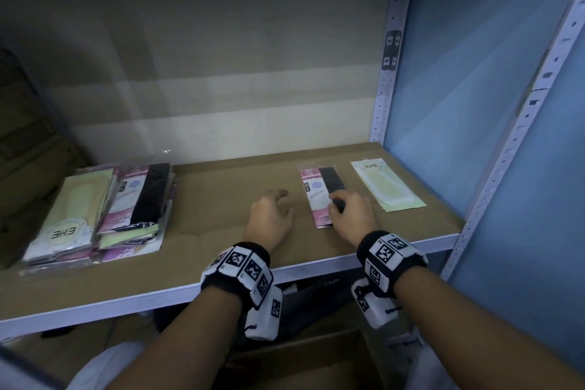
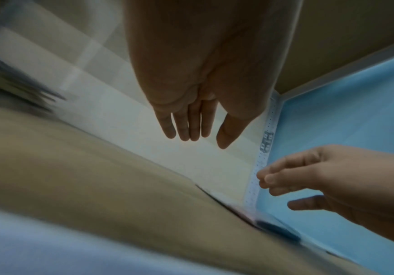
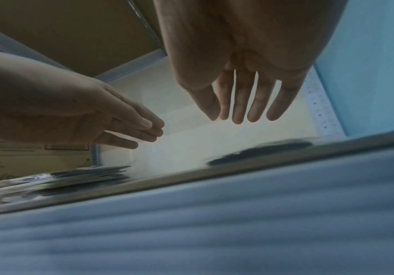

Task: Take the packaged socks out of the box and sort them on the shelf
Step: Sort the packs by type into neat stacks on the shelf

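Note:
A pink packet with black socks [image 1: 311,196] lies flat on the brown shelf board [image 1: 221,199], right of centre. To its right lies a pale green sock packet [image 1: 387,188]. My right hand [image 1: 340,204] hovers over the pink packet's near end with relaxed fingers and holds nothing; the right wrist view shows its fingers [image 3: 238,111] straight above the dark packet [image 3: 261,152]. My left hand [image 1: 278,198] is open above bare board just left of the pink packet, fingers [image 2: 189,130] straight and empty.
A loose pile of mixed sock packets [image 1: 104,209] sits at the shelf's left end. White perforated uprights [image 1: 389,73] and a blue side panel [image 1: 474,104] close the right side. A cardboard box [image 1: 300,361] stands below the shelf's front edge [image 1: 126,304].

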A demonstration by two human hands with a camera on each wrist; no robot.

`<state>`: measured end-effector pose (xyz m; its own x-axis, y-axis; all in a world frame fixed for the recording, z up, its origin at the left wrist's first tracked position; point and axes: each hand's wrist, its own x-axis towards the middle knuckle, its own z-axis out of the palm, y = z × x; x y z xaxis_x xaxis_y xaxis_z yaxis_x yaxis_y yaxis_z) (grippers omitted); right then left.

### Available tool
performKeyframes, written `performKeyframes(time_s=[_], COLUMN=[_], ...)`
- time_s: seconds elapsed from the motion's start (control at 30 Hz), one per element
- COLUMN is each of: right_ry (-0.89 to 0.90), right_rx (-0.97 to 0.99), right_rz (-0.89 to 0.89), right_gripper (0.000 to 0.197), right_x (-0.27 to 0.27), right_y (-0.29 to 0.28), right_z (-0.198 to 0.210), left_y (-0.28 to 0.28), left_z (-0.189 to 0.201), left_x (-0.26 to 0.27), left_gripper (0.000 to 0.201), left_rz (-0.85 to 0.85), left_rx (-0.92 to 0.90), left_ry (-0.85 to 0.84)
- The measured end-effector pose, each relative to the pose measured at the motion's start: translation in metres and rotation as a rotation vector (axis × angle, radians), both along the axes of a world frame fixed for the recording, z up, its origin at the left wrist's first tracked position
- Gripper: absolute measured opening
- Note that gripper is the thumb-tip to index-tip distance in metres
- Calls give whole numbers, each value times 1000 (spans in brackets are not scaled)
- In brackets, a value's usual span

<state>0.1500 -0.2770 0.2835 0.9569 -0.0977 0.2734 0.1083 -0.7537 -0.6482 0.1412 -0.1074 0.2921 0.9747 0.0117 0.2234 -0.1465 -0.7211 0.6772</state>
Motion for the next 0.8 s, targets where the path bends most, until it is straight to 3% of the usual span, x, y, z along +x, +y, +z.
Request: performKeyframes(time_s=[0.4, 0.8], right_ry=[-20, 49], right_rx=[-23, 7], right_rz=[264, 447], right_gripper=[29, 26], right_x=[-4, -5], right_y=[145, 272], right_z=[25, 26], left_y=[158, 302], left_z=[36, 22], left_x=[-48, -94], left_gripper=[45, 48], left_rz=[319, 587], left_rx=[25, 62], left_ry=[-76, 26])
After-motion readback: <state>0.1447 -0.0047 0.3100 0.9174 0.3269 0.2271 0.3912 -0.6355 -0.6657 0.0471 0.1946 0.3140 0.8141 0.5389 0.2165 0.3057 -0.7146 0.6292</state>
